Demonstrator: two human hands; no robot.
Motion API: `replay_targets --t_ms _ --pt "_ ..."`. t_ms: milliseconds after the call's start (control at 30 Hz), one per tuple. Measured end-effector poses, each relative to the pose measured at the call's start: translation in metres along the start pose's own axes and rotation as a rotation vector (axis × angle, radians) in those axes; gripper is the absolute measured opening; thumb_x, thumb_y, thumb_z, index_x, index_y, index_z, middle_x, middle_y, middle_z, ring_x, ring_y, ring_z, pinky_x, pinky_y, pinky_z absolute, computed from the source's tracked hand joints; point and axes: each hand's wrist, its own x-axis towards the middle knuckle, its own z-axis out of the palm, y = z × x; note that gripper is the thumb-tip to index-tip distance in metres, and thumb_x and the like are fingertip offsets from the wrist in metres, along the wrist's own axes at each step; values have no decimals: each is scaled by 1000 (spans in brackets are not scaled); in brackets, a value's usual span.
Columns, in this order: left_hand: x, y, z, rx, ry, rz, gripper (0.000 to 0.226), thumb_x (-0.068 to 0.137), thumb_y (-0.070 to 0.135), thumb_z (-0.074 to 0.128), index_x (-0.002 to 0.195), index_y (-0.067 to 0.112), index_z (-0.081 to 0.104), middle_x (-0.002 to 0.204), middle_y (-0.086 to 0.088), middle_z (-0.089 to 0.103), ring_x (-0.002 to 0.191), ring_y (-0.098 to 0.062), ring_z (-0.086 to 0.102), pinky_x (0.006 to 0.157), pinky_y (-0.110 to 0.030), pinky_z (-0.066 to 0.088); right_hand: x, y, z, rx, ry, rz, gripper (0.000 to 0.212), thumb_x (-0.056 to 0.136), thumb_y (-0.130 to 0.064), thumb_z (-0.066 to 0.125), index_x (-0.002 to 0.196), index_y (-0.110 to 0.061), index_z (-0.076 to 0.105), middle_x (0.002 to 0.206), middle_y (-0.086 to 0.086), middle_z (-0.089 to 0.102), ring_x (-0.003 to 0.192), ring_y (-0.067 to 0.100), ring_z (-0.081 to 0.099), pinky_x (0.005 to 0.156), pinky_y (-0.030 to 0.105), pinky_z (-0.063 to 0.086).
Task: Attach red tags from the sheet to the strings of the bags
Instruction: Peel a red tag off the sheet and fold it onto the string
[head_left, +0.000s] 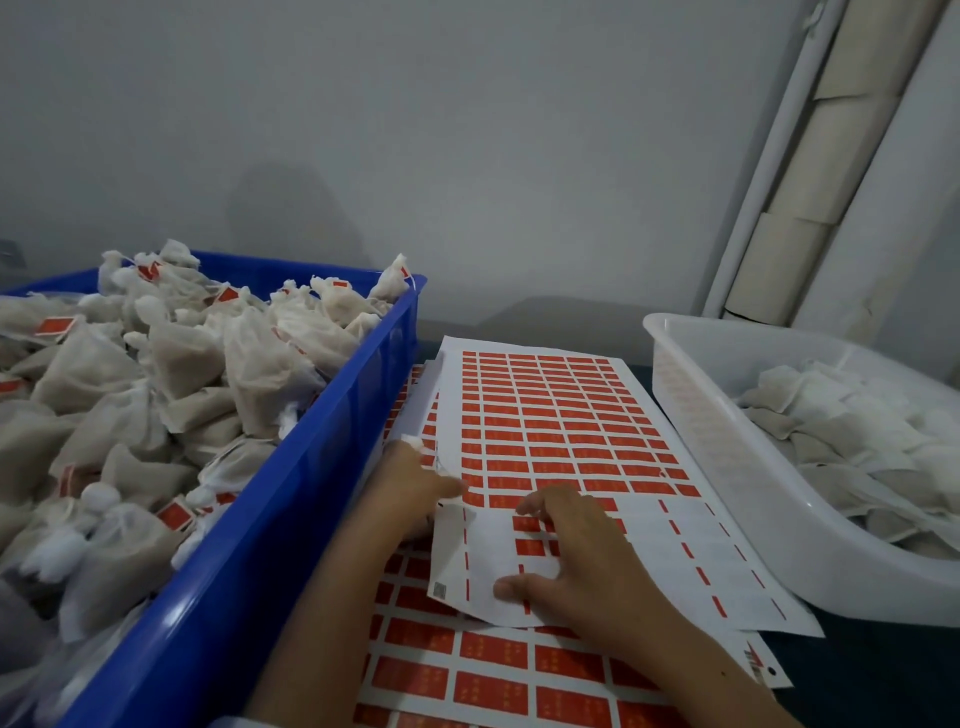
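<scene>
The sheet (561, 431) of red tags (545, 410) lies at the centre, atop more tag sheets (467, 670) toward six o'clock. The right hand (576, 551) rests on its near end, fingers (540, 501) spread flat over the peeled rows. The left hand (415, 483), at its nine o'clock edge, curls round a small white bag (414, 441); whether it pinches a string I cannot tell. A blue crate (291, 519) of tagged bags (156, 374) sits at nine o'clock, a white tray (727, 467) of untagged bags (852, 431) at three o'clock.
</scene>
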Motion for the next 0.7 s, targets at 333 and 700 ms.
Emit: replay_targets --t_ms 333,700 --pt "2 4 -3 -239 -76 -192 34 80 10 68 93 25 41 92 -7 62 79 -26 68 71 -44 58 0 3 6 82 81 25 65 65 -67 65 114 -52 24 114 -35 26 108 -5 32 104 28 28" --pt "-4 7 3 -231 6 -137 29 83 15 66 105 19 49 81 1 56 67 -13 56 51 -26 44 -5 4 5 51 329 45 20 79 -50 61 80 -39 45 80 -29 48 67 -6 54 64 0 34"
